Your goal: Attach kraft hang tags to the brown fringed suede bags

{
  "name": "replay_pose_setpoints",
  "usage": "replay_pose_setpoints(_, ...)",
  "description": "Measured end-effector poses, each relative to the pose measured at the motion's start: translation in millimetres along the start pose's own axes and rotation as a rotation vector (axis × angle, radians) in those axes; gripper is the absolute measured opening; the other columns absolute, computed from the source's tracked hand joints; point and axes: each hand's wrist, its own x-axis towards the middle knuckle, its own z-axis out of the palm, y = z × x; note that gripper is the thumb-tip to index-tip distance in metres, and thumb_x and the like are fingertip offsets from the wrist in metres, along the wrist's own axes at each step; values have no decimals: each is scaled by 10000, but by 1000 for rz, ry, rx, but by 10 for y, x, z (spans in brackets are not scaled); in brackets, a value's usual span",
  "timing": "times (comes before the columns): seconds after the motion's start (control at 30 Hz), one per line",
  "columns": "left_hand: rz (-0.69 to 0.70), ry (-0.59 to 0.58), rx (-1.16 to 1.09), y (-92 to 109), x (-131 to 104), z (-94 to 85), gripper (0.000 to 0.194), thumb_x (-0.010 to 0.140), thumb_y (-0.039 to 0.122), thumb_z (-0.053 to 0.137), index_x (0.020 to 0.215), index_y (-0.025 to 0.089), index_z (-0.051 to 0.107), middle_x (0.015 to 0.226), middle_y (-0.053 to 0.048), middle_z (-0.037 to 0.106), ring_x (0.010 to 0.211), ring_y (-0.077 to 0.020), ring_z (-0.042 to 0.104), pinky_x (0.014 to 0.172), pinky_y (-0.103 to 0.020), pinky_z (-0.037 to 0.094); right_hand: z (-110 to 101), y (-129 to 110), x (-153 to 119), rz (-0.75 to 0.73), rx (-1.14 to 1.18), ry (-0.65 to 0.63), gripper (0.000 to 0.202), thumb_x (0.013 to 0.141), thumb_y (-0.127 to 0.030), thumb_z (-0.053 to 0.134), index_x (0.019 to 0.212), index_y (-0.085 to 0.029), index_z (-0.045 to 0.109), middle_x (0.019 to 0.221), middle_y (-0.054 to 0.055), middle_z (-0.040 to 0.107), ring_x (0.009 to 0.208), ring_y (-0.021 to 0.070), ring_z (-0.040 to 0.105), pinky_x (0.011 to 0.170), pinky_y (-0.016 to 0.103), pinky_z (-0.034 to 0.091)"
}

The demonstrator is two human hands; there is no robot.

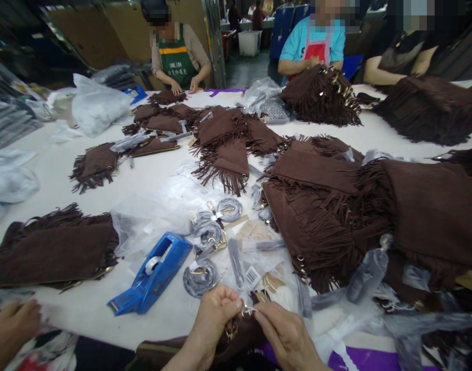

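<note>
At the front table edge, my left hand (213, 322) is closed in a pinch at a small gold-coloured metal fitting (245, 310). My right hand (284, 330) meets it there, thumb and finger pinched on a thin white strip whose kind is unclear. Beneath both hands lies a brown bag (251, 335), partly hidden by them, with more gold hardware near my left fingers. Just beyond are coiled straps in clear wrap (200, 277), a white barcode tag (253, 277) and plastic pouches. A blue tape dispenser (154, 273) stands to the left.
Brown fringed bags (313, 226) are heaped on the right, and another fringed bag (54, 247) lies left. A co-worker's hand (14, 324) is at the left edge. Several people stand across the white table (50, 170). White plastic bags (99, 105) sit far left.
</note>
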Motion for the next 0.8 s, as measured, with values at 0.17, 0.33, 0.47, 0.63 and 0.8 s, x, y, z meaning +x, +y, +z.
replay_pose_setpoints(0.17, 1, 17, -23, 28, -69, 53, 260, 547, 363, 669, 595, 145, 537, 453, 9, 567, 372, -47, 358, 412, -175, 219, -115, -31, -21, -145, -227, -19, 214, 915, -137, 332, 932, -178, 542, 693, 19, 578, 607, 124, 561, 563, 207, 404)
replay_pose_setpoints(0.33, 11, 40, -38, 48, -92, 91, 230, 545, 342, 666, 585, 147, 549, 443, 29, 541, 371, -42, 341, 395, -170, 194, -150, -59, -10, -150, -355, -34, 199, 892, -99, 350, 882, -189, 527, 657, -3, 555, 560, 122, 530, 543, 218, 354)
replay_pose_setpoints(0.47, 25, 39, -42, 21, -75, 87, 232, 558, 344, 659, 605, 147, 548, 451, 27, 547, 388, -50, 372, 399, -166, 212, -136, -81, -12, -172, -412, -18, 201, 863, -82, 361, 814, -191, 523, 636, -4, 541, 540, 124, 507, 529, 230, 332)
replay_pose_setpoints(0.63, 1, -15, -4, -27, -21, 58, 243, 550, 357, 653, 610, 149, 541, 444, 27, 547, 358, -47, 341, 384, -172, 210, -92, -102, 3, -226, -477, 115, 213, 844, -74, 354, 838, -175, 542, 599, -7, 523, 512, 125, 485, 528, 240, 334)
replay_pose_setpoints(0.8, 11, -21, -6, -29, -11, 51, 241, 552, 362, 652, 601, 157, 535, 433, 40, 524, 356, -45, 329, 386, -177, 216, -78, -93, 6, -268, -520, 168, 222, 838, -80, 361, 897, -159, 559, 589, -8, 519, 485, 122, 460, 507, 243, 330)
